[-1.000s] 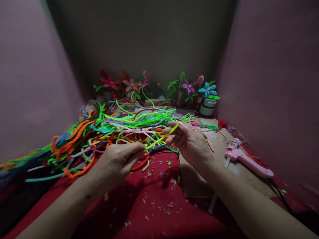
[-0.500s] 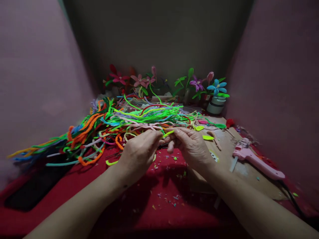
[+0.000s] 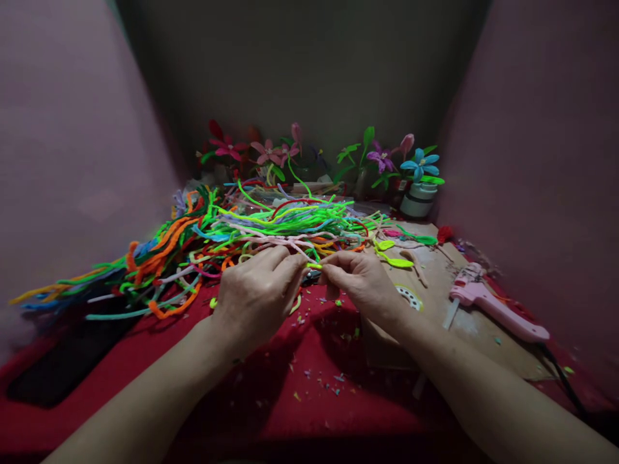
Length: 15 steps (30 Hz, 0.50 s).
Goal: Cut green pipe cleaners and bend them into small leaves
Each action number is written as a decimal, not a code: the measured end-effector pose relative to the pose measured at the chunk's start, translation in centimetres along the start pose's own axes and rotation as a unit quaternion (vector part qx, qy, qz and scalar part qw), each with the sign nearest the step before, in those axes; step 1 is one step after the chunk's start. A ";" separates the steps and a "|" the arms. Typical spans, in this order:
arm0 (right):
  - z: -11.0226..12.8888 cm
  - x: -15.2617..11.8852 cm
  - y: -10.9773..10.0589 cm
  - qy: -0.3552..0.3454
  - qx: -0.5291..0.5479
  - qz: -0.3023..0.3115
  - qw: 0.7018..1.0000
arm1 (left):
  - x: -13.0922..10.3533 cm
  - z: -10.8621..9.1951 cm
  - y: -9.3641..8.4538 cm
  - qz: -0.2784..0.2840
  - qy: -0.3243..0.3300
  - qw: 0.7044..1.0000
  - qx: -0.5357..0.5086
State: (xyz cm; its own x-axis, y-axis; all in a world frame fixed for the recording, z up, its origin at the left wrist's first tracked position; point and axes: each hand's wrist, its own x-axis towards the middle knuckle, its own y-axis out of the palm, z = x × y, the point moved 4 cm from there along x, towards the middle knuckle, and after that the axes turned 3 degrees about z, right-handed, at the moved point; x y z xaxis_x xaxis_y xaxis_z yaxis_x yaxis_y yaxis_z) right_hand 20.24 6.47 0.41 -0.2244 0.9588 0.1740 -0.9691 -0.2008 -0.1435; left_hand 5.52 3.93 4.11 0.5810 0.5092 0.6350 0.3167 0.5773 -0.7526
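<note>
Head view: mid-frame, left hand (image 3: 264,290) and right hand (image 3: 362,280) clamp their fingers on a yellow strip (image 3: 314,266), seemingly to steady it; lower right, cardboard (image 3: 483,351) beneath the glue gun (image 3: 498,312) likely shields the cloth (image 3: 300,412).

Yellow stem (image 3: 314,266) between the fingertips: fuzzy, matt pile. Heaped stems (image 3: 300,222): the same soft, chenille-like pile, without gloss. Blue flower (image 3: 420,166): petals of similar velvety texture. Tabletop (image 3: 290,415): covered in matt red cloth. Board (image 3: 500,354): brown cardboard, dull, with whitish smears. Glue gun (image 3: 507,312): smooth pink plastic, faintly glossy along the handle. Jar (image 3: 418,201): smooth-walled; glass or plastic cannot be distinguished. Side wall (image 3: 541,161): matt and even.
</note>
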 end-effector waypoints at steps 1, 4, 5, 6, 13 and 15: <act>-0.1 0.0 0.1 0.011 0.030 0.001 0.999 | 0.0 -0.1 0.0 0.000 0.002 1.000 0.001; -0.3 0.1 0.2 0.024 0.135 -0.004 0.991 | -0.2 -0.1 0.1 -0.001 0.006 1.000 -0.014; -0.4 0.1 0.2 0.027 0.163 -0.006 0.986 | -0.2 0.0 0.1 -0.002 0.007 1.000 -0.021; -0.5 0.1 0.2 0.030 0.186 -0.008 0.982 | -0.2 0.0 0.1 -0.002 0.008 1.000 -0.027; -0.7 0.2 0.0 0.022 0.185 -0.041 0.982 | -0.4 0.2 0.2 -0.012 0.018 0.999 -0.030; -0.6 0.1 0.0 0.016 0.189 -0.047 0.981 | -0.5 0.2 0.0 -0.019 0.019 0.999 -0.034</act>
State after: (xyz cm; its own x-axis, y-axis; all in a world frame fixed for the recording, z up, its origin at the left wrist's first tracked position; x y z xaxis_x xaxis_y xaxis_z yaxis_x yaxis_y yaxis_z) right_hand 20.27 6.73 -0.13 -0.1343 0.9812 0.1384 -0.9553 -0.1654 0.2451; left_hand 5.09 3.84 3.81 0.5951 0.4622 0.6575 0.3891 0.5501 -0.7389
